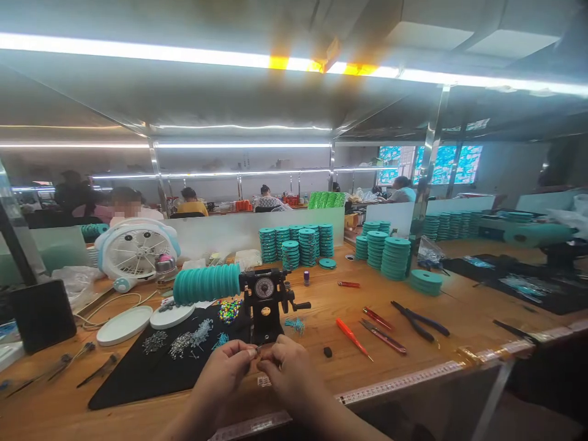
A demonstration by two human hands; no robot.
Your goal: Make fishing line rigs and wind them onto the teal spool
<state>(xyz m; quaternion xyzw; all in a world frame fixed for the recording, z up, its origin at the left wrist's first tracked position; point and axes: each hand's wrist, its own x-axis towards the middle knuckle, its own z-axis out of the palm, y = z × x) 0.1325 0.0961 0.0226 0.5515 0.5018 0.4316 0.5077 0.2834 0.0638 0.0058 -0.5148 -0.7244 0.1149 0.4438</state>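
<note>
Head view — left hand [226,366] and right hand [290,366] both pinching, what exactly is too small to tell; winder [264,301] at twelve o'clock, equally near both — its spools [206,283] stretching toward nine.

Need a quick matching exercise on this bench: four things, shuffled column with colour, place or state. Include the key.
Things:
1. Multicoloured beads
2. Fan
3. Pliers
4. Black machine with dial and crank

Colour, place or state:
A. White and pale blue
B. Just beyond the left hand and right hand
C. In a heap on the black mat
D. Handles spread apart

Pairs: 1-C; 2-A; 3-D; 4-B
</note>
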